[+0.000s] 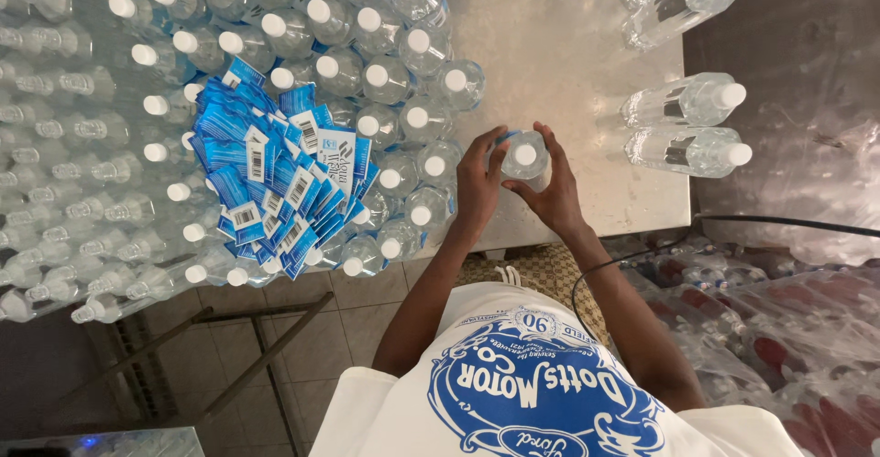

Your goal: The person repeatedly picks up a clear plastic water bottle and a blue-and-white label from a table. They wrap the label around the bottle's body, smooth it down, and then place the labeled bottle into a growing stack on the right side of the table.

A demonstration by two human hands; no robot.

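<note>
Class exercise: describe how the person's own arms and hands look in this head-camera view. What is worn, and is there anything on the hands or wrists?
Both arms are bare from the upper arm down. The left hand and right hand wear no gloves; no rings, watch or bands show. The short-sleeved shirt is white with a large blue printed design. A thin black cable crosses the right forearm.

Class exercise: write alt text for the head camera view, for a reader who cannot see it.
Seen from above, a person's left hand and right hand wrap around one clear white-capped plastic bottle standing on a pale table. To the left stand many more capped bottles, with a heap of blue labels lying on their caps; three bottles lying on their sides are at right.
</note>
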